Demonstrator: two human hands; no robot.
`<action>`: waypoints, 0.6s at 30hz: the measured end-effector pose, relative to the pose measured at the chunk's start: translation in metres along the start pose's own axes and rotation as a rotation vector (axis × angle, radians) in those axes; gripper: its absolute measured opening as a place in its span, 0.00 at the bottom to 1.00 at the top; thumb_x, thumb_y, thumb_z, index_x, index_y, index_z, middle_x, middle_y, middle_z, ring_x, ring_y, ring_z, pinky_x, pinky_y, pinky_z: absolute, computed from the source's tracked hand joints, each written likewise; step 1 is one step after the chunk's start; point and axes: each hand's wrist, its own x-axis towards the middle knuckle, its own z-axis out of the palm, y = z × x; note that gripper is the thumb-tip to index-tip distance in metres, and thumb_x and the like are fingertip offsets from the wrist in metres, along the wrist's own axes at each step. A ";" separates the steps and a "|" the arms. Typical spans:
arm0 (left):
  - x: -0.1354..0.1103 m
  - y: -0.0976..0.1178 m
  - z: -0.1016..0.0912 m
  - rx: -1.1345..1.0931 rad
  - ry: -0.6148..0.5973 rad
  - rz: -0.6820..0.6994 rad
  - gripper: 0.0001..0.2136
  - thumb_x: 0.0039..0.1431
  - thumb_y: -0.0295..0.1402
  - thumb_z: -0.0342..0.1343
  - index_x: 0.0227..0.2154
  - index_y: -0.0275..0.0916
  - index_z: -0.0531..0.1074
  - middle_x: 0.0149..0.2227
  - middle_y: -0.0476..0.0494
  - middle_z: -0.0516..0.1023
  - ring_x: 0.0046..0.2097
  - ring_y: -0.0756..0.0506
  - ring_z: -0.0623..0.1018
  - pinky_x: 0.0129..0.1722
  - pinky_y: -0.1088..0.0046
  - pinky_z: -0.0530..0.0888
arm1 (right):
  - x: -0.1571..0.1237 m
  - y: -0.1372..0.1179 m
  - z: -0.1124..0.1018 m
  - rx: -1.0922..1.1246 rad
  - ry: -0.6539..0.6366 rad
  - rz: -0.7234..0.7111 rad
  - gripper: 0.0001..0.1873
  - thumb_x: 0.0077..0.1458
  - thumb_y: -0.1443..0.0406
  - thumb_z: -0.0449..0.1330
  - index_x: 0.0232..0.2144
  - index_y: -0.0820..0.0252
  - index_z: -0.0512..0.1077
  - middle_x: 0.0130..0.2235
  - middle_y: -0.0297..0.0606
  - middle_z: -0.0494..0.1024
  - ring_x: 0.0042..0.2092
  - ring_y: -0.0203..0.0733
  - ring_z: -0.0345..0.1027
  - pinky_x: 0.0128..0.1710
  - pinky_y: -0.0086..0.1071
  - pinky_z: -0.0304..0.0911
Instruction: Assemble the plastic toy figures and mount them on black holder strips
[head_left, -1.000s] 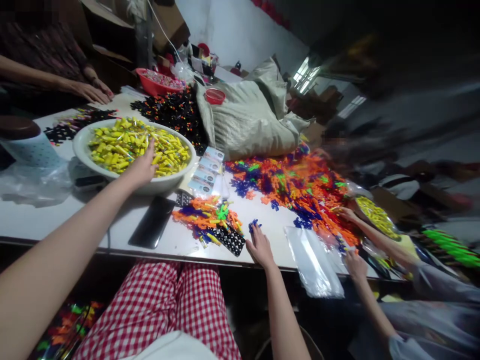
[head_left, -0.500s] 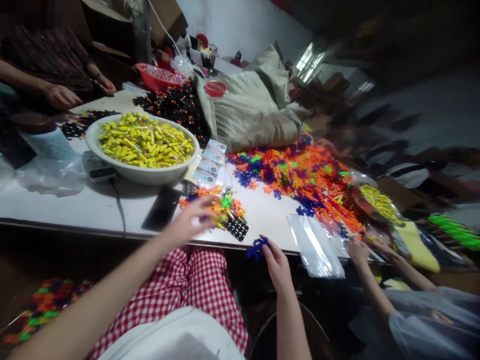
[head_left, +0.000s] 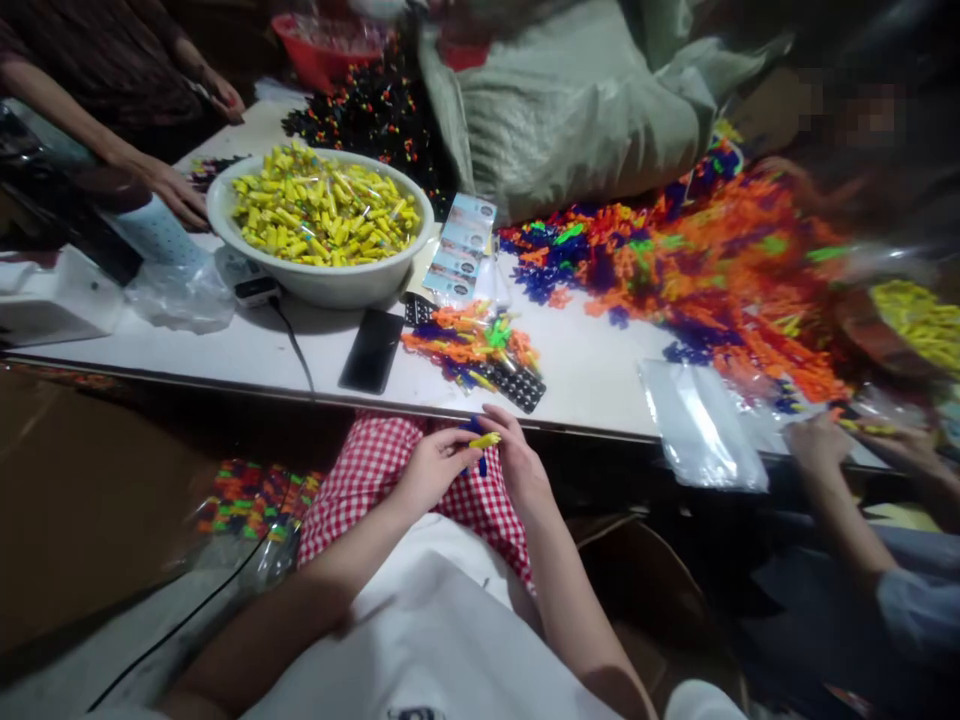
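Above my lap, just off the table's front edge, my two hands meet. My left hand point(head_left: 439, 468) pinches a small yellow piece point(head_left: 486, 440) between thumb and fingers. My right hand point(head_left: 521, 462) has its fingers around a dark blue plastic figure point(head_left: 482, 466), partly hidden behind the yellow piece and fingers. Whether the two pieces touch I cannot tell. Beyond them on the table lies a small heap of orange, blue, green and yellow pieces point(head_left: 472, 335), with a black card with pale dots point(head_left: 517, 385) at its right.
A white bowl point(head_left: 322, 285) full of yellow pieces stands left, by a black phone point(head_left: 371, 350). Clear plastic bags point(head_left: 701, 425) hang over the edge. A big orange and blue pile point(head_left: 720, 270) lies right, before a sack point(head_left: 577, 110). Other people's hands point(head_left: 817, 440) work nearby.
My left hand has come from the small heap down to my right hand, with a yellow piece. My right hand has moved left, still with the blue figure. The view has tilted down.
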 end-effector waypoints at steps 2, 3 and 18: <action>-0.001 -0.004 0.000 -0.021 0.026 0.001 0.13 0.41 0.35 0.64 0.31 0.35 0.75 0.31 0.45 0.78 0.33 0.49 0.76 0.37 0.72 0.71 | -0.001 0.000 -0.001 -0.069 -0.001 0.023 0.14 0.52 0.54 0.57 0.40 0.50 0.75 0.54 0.37 0.65 0.56 0.47 0.56 0.58 0.43 0.50; -0.001 -0.006 -0.001 -0.029 0.049 0.006 0.12 0.43 0.36 0.63 0.31 0.35 0.75 0.32 0.44 0.78 0.34 0.48 0.76 0.38 0.72 0.71 | -0.001 0.000 -0.002 -0.078 0.027 0.042 0.12 0.51 0.56 0.59 0.37 0.51 0.76 0.53 0.37 0.66 0.56 0.47 0.56 0.57 0.42 0.51; 0.001 0.025 -0.016 -0.222 0.160 0.087 0.21 0.41 0.27 0.63 0.41 0.39 0.66 0.37 0.48 0.74 0.40 0.51 0.74 0.43 0.76 0.70 | 0.000 0.003 -0.001 0.327 0.142 0.406 0.19 0.44 0.58 0.64 0.41 0.55 0.73 0.24 0.28 0.69 0.25 0.31 0.59 0.29 0.29 0.59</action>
